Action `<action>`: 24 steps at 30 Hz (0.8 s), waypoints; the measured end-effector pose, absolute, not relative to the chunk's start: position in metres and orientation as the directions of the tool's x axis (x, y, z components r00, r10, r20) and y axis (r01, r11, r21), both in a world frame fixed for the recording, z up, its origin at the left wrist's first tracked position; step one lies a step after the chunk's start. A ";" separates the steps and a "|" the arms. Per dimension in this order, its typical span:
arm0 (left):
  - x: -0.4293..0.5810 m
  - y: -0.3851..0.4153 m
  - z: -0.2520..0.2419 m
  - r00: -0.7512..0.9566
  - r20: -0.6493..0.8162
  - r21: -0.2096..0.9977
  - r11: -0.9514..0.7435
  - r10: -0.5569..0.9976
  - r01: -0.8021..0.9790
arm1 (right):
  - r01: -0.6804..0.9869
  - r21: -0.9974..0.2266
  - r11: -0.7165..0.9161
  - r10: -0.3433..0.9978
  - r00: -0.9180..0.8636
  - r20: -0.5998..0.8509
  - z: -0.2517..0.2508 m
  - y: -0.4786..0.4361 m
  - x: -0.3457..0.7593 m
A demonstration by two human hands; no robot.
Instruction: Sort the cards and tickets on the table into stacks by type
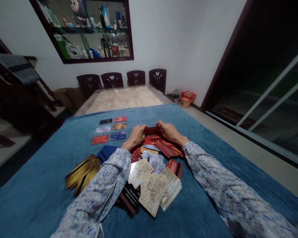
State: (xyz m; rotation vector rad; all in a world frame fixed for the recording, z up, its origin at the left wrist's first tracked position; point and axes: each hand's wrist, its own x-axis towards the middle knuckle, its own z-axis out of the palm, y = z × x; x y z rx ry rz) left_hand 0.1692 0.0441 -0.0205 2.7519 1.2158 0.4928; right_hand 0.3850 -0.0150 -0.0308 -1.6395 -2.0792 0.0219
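Red stack (pixel 152 130) bridges left hand (pixel 137 135), right hand (pixel 171 133); cloth (pixel 206 142) extends rightward.

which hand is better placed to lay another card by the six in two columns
Probably the left hand: it is nearer the six laid-out cards, which lie on its side, while the right hand is farther across. Both hands grip what looks like red cards, so neither is free.

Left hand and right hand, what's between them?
In the head view, a dark red stack, apparently of cards, spans from the left hand to the right hand.
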 end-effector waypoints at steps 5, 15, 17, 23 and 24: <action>0.169 0.046 -0.023 0.610 0.283 0.231 -0.670 0.740 0.705 | 0.901 -0.313 0.301 0.904 -0.165 0.394 -0.032 -0.015 0.384; 0.170 0.047 -0.020 0.540 0.335 0.307 -0.632 0.772 0.712 | 0.918 -0.251 0.306 0.890 -0.182 0.417 -0.029 -0.019 0.382; 0.170 0.046 -0.019 0.528 0.345 0.320 -0.626 0.776 0.711 | 0.925 -0.228 0.303 0.890 -0.190 0.415 -0.028 -0.020 0.381; 0.171 0.044 -0.017 0.532 0.330 0.348 -0.625 0.780 0.699 | 0.942 -0.169 0.290 0.883 -0.196 0.427 -0.030 -0.019 0.380; 0.171 0.044 -0.018 0.531 0.331 0.353 -0.624 0.780 0.697 | 0.942 -0.168 0.290 0.882 -0.195 0.430 -0.031 -0.018 0.380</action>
